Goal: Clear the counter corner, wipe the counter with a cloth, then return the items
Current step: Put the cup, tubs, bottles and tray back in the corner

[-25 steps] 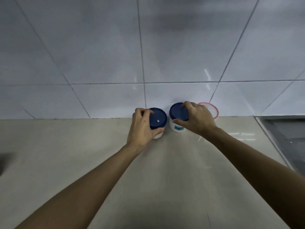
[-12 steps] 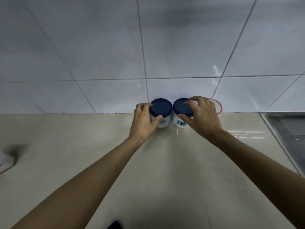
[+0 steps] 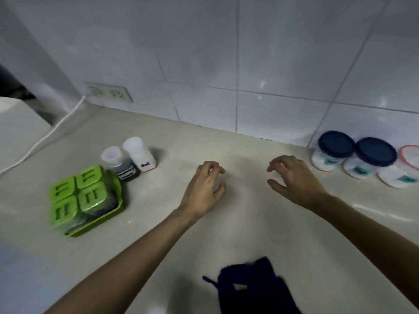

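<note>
The dark cloth [image 3: 254,288] is cut off below, the red-rimmed jar [image 3: 410,156] at right; both hands [image 3: 204,189] [image 3: 294,180] hover empty, fingers apart.

Seeing white tiled wall [image 3: 272,53] w/ grey grout behind counter. Double wall socket [image 3: 108,93] low on wall, far left of it, just above counter line. White cable [image 3: 48,132] plugged at socket's left end, runs down-left from socket, off frame edge. Left of socket: white appliance or box [image 3: 15,125], blurred, can't ID. Dark gap [image 3: 13,87] above it, left of socket. Nothing else non-task I can make out.
</note>
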### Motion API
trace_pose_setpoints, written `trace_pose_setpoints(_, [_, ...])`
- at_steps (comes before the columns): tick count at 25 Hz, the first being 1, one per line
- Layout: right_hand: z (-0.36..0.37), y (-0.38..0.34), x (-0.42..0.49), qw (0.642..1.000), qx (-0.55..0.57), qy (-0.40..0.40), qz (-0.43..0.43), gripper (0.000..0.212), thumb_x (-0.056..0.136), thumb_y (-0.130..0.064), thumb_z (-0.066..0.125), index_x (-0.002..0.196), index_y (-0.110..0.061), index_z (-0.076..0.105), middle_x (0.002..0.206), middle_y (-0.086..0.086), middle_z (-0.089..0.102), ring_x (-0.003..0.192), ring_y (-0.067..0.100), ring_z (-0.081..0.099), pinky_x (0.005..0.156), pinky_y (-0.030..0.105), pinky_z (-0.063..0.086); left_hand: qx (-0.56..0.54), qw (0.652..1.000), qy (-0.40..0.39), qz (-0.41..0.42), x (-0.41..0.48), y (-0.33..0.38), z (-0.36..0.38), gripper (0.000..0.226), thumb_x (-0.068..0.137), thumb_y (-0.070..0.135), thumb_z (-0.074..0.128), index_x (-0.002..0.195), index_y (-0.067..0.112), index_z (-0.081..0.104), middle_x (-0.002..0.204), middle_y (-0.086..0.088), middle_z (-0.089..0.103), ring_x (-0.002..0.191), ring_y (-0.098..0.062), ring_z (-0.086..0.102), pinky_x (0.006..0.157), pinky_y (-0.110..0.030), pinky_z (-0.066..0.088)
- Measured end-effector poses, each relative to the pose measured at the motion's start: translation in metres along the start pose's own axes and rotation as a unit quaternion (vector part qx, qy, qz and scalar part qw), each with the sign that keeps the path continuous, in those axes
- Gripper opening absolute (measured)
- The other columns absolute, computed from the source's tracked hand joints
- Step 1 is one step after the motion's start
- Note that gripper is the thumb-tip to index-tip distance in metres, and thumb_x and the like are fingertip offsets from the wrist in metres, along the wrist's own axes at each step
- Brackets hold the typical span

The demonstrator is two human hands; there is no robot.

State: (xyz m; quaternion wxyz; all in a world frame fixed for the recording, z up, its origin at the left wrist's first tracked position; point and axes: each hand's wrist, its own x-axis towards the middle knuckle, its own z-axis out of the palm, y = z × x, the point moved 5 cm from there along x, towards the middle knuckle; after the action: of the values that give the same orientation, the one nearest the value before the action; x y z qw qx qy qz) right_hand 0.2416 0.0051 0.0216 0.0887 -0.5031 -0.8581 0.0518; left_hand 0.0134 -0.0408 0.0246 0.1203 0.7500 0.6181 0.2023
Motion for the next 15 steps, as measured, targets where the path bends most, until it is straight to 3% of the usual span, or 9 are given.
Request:
trace_pose_setpoints(8, [0.026,-0.194,0.138,0.991,0.057,-0.041,-0.115,0.043,0.085,-0.032,0.060,0.123,-0.014,0.053,0.125,0.005,0.054,0.116,0.025,0.049,0.096,0.036,0.036,0.102,0.984,0.122,-0.083,-0.028,-0.181,-0.144,0.038,0.081,0.029,0.049,0.114,0.011,0.058,0.124,-0.011,0.054,0.112,-0.028,0.047,0.093,-0.038,0.041])
trace_pose_setpoints(11, [0.035,-0.251,0.185,0.987,0.089,-0.055,-0.119,0.063,0.084,-0.033,0.060,0.139,-0.016,0.037,0.139,0.006,0.042,0.124,0.026,0.042,0.101,0.038,0.036,0.121,0.981,0.071,-0.133,-0.025,-0.228,-0.163,0.051,0.081,0.027,0.059,0.130,0.014,0.049,0.135,-0.013,0.045,0.122,-0.033,0.043,0.100,-0.045,0.042])
trace_pose_setpoints(15, [0.051,-0.299,0.229,0.983,0.059,-0.115,-0.131,0.074,0.087,-0.030,0.060,0.149,-0.024,0.019,0.154,0.008,0.022,0.134,0.030,0.034,0.105,0.044,0.038,0.085,0.983,-0.003,-0.163,-0.016,-0.258,-0.151,0.060,0.087,0.033,0.061,0.141,0.022,0.036,0.140,-0.010,0.040,0.125,-0.031,0.041,0.101,-0.043,0.042])
